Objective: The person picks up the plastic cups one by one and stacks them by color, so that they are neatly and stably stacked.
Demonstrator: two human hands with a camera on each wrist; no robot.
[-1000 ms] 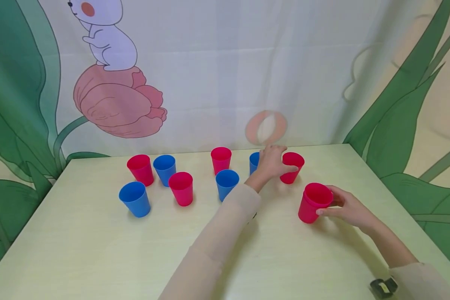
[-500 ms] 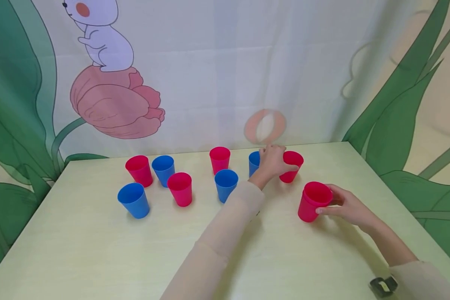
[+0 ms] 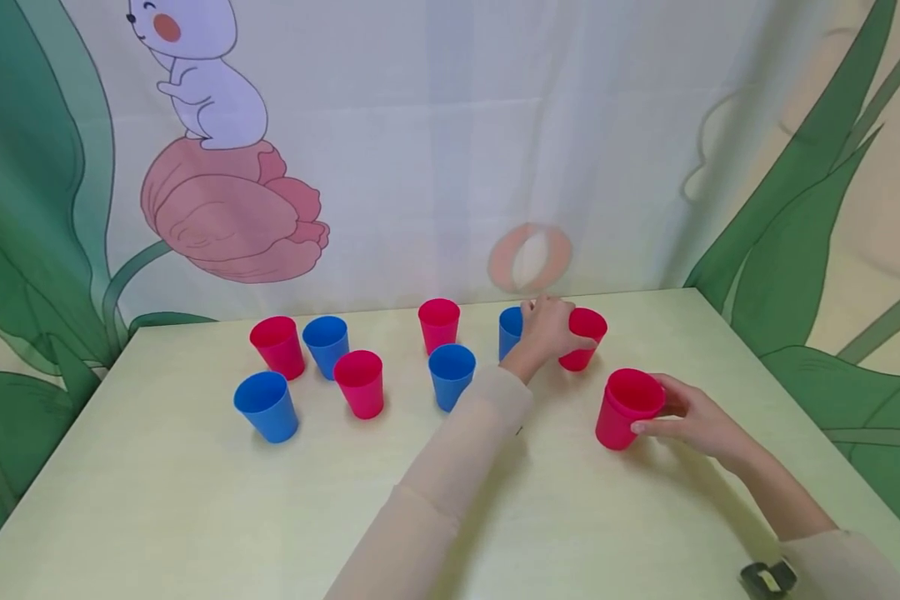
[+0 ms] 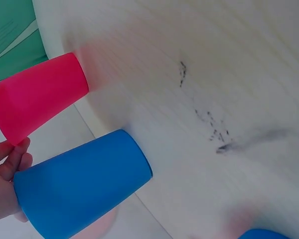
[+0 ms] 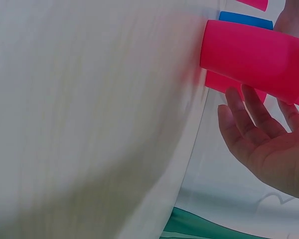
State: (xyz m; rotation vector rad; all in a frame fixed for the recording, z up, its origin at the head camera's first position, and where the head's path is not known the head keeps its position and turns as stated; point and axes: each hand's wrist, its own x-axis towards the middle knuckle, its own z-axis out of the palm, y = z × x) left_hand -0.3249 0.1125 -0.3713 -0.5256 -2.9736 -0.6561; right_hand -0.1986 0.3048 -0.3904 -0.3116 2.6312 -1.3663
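Observation:
My left hand (image 3: 549, 332) reaches over to the back right and pinches the rim of a red cup (image 3: 587, 343) between thumb and fingers. Right beside that hand stands a blue cup (image 3: 510, 333), partly hidden by it; in the left wrist view this blue cup (image 4: 84, 184) is close to the fingers. Nearer to me, my right hand (image 3: 693, 421) holds a pair of nested red cups (image 3: 621, 421) from the right side, thumb in front. In the right wrist view those red cups (image 5: 251, 57) lie against the fingers (image 5: 254, 117), and two rims show.
Upright in the middle are a red cup (image 3: 440, 327) and a blue cup (image 3: 450, 375). Further left stand two red cups, one at the back (image 3: 279, 346) and one nearer (image 3: 360, 383), and two blue cups (image 3: 326, 343). A printed curtain (image 3: 390, 167) hangs behind the table (image 3: 157, 500).
The camera view has shifted slightly. Both hands stay on the same red cups, and no cup has visibly moved on the table.

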